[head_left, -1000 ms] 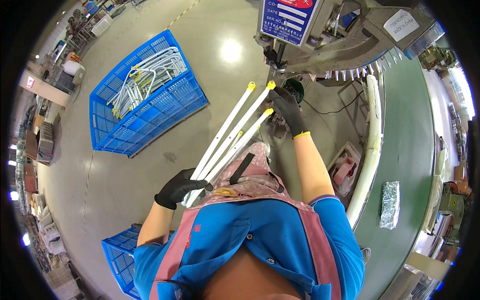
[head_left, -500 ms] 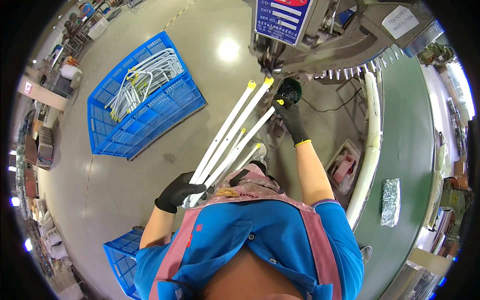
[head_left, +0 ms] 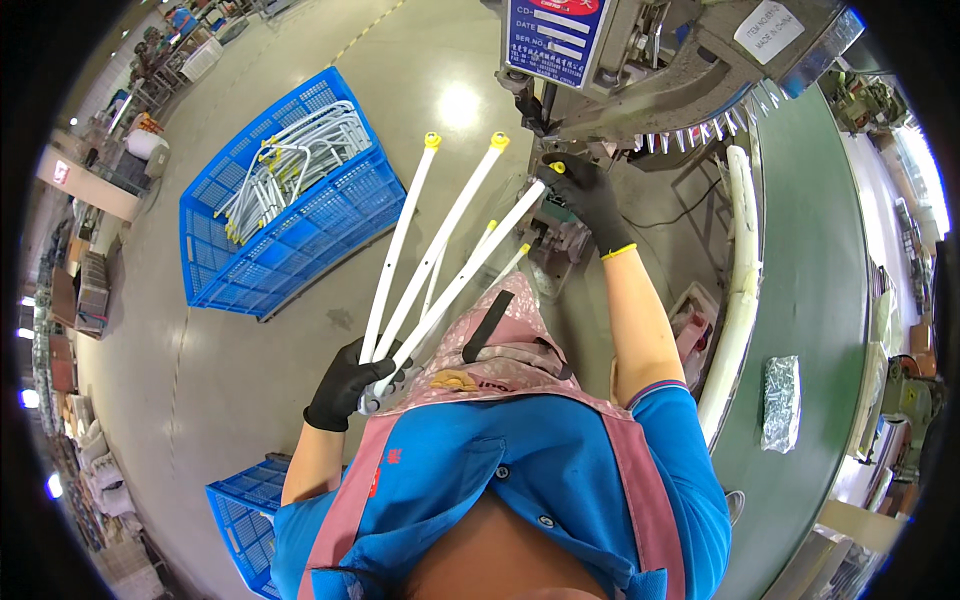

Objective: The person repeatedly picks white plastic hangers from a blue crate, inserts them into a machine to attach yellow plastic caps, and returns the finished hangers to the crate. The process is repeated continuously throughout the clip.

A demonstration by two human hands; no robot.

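Observation:
My left hand [head_left: 347, 385], in a black glove, grips the near ends of several white metal tubes [head_left: 441, 245] that fan out away from me. Yellow caps [head_left: 498, 142] tip their far ends, and small dark holes show along the tubes. Also black-gloved, my right hand [head_left: 588, 205] is closed on the capped far end of the rightmost tube [head_left: 478, 262]. Its fingers partly cover that cap. Two shorter-looking capped ends stick out lower, beside the rightmost tube. Just beyond my right hand is the tooling [head_left: 530, 110] of a grey machine [head_left: 690, 95].
A blue crate [head_left: 300, 255] full of similar white tubes stands on the floor at left; another blue crate [head_left: 240, 530] is at lower left. On the right, a green surface [head_left: 810, 250] carries a plastic-wrapped packet [head_left: 781, 405]. A pale padded bar [head_left: 740, 280] runs along its edge.
The tubes have swung left, away from the machine tooling, and spread wider apart. My right hand has moved slightly up, keeping hold of the rightmost tube's end.

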